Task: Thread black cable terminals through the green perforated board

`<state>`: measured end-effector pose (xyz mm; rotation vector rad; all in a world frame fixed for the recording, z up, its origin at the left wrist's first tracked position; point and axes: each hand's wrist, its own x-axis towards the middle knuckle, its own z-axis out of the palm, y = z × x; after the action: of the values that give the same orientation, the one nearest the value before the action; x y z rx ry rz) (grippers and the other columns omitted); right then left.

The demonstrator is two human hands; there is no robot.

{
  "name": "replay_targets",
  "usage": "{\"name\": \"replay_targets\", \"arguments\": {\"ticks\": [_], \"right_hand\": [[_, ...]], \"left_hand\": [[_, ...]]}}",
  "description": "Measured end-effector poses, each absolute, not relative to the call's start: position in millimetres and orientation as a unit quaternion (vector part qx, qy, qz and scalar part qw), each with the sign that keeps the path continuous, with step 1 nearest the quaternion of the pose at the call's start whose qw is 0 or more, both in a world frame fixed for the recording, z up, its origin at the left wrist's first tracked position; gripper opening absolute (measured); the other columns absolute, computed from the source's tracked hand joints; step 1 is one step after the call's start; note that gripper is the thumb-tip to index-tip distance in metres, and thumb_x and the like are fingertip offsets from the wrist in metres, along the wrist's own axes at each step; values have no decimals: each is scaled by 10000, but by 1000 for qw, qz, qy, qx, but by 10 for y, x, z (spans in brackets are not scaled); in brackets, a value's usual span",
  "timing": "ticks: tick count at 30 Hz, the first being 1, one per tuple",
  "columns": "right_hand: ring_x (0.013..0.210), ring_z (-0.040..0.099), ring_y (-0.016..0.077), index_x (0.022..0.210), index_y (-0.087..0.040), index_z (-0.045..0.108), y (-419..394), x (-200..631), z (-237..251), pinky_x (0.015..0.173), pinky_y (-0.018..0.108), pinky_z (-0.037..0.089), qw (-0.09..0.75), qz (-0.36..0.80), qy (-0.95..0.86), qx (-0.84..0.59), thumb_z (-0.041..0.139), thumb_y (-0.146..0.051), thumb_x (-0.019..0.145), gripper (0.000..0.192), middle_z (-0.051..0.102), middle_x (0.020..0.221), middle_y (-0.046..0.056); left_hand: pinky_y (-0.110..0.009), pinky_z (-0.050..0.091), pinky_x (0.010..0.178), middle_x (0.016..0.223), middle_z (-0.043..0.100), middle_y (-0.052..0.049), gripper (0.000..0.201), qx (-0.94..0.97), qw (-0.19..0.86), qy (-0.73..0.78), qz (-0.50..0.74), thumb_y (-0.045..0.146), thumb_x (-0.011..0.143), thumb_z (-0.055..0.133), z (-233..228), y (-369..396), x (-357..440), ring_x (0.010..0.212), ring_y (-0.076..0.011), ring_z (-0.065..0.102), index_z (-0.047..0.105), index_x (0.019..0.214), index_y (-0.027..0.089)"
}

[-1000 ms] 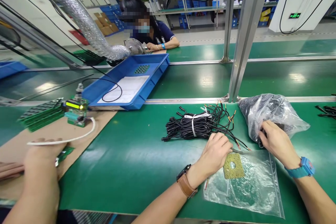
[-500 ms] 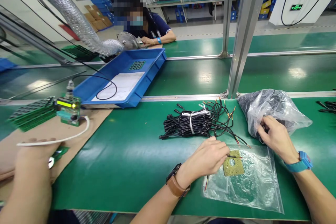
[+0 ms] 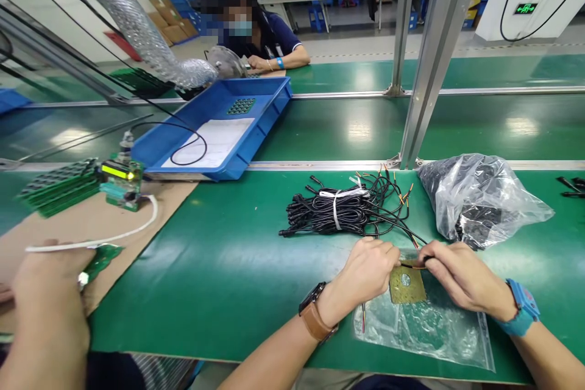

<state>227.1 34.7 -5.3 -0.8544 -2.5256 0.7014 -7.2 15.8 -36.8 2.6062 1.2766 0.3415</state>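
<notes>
My left hand (image 3: 368, 271), with a brown watch strap, pinches a thin black wire (image 3: 408, 265) just above a small yellow-green square piece with a round hole (image 3: 406, 285). My right hand (image 3: 457, 277), with a blue watch, grips the same wire from the other side, so the fingertips nearly meet. The square piece lies on a flat clear plastic bag (image 3: 425, 323). Just behind my hands lies a bundle of black cables (image 3: 342, 213) tied with a white strap, its bare ends fanning to the right.
A crumpled clear bag of black parts (image 3: 479, 198) sits right of the bundle. A blue tray (image 3: 269, 116) with a sheet stands behind, beside a metal post (image 3: 425, 73). At the left, another person's hand (image 3: 46, 292) rests on cardboard near green boards (image 3: 59, 186) and a lit display module (image 3: 119, 183). Another person sits across the line.
My right hand has left the crumpled bag and moved left to the wire above the square piece. My left hand has stayed on the wire.
</notes>
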Motion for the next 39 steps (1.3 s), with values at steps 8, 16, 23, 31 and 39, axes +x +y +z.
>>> {"name": "replay_targets", "arguments": {"ticks": [8,16,23,31,39], "right_hand": [[570,580,160,1039,-202,567,344,2226,-78,601,295,370,141,251,-910,-299,261,-348,1097,344,617,680,-2],[589,600,161,1053,-207,606,343,2229,-102,609,275,405,169,256,-900,-311,299,-339,1090,336,634,680,3],[561,587,154,1017,-213,615,340,2204,-97,594,268,406,177,253,-898,-315,313,-353,1088,341,626,670,1],[552,565,153,977,-203,583,335,2205,-112,587,281,373,161,240,-907,-306,281,-337,1092,349,605,660,-4],[543,536,154,947,-201,557,326,2179,-117,597,297,349,134,247,-913,-297,273,-343,1094,350,571,649,-13]], "left_hand": [[-324,429,647,737,681,-40,165,882,93,446,120,170,933,535,-334,171,-67,683,-213,647,601,782,169],[-309,429,609,691,675,-54,198,880,88,453,114,206,940,557,-372,180,-76,638,-205,650,618,756,163],[-309,426,626,698,653,-35,209,884,80,447,107,248,977,552,-328,192,-85,660,-203,639,609,794,165],[-312,391,671,773,632,-19,214,900,92,413,107,262,1016,502,-295,179,-123,740,-188,609,535,821,182],[-320,375,686,811,627,-23,178,903,103,408,91,230,1004,511,-259,171,-126,781,-193,589,509,833,183]]}}
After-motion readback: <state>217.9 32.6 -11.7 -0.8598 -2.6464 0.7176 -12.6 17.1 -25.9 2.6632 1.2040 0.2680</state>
